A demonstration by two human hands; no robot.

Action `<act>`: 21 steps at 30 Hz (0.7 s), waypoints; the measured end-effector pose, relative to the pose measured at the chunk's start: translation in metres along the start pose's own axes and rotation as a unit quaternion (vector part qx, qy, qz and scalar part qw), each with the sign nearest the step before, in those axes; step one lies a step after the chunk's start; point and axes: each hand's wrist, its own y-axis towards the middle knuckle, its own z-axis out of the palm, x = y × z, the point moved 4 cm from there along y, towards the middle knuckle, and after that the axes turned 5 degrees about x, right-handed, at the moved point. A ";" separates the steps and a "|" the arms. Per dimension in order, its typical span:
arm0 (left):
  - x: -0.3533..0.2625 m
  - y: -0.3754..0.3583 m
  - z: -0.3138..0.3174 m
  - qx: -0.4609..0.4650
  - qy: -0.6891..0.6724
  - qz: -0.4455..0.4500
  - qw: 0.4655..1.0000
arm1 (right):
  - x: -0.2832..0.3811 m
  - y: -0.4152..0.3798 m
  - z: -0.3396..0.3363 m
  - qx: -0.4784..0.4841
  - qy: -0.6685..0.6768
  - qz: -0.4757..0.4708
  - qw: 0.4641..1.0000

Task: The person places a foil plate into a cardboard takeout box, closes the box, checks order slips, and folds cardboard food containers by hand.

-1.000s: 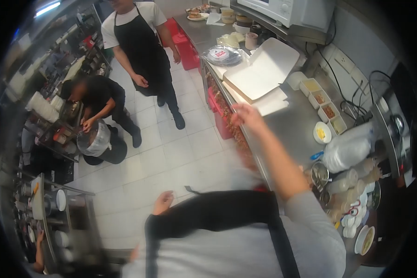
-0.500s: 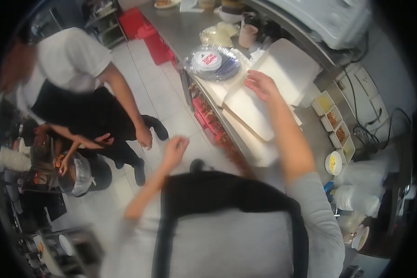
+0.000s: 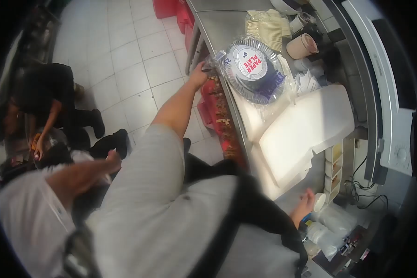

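My left hand reaches across to the counter's edge. Its fingers are closed at the loose corner of clear wrap on a pack of paper plates, whose round label reads "PAPER PLATE"; the fingertips are partly hidden. My right hand is held low by the near end of the counter, fingers apart, with nothing in it. Between the hands lie white takeout boxes, stacked, the top one with its lid open. The plate pack rests partly on the stack's far end.
Cream bowls and a cup stand farther back. Topping compartments line the right, near plastic bags. Red bins stand on the tiled floor. At left are a co-worker's forearm and another person bending.
My left hand has moved forward to the plate pack. My right hand has drawn back from the boxes toward me. The view has turned, and the white-sleeved co-worker is now closer at lower left.
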 end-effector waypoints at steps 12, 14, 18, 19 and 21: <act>-0.003 0.081 -0.033 0.326 0.021 -0.034 0.944 | 0.026 -0.053 -0.021 0.098 -0.090 0.029 0.991; -0.021 0.060 -0.049 0.313 -0.065 -0.076 0.945 | 0.032 -0.056 -0.024 0.079 -0.084 0.055 0.992; 0.005 0.065 -0.053 0.285 -0.157 -0.064 0.943 | 0.037 -0.065 -0.030 0.065 -0.074 0.069 0.993; 0.011 0.066 -0.051 0.286 -0.155 -0.041 0.945 | 0.035 -0.071 -0.033 0.065 -0.075 0.076 0.992; 0.009 0.066 -0.055 0.259 -0.113 -0.014 0.959 | 0.026 -0.076 -0.041 0.060 -0.076 0.086 0.992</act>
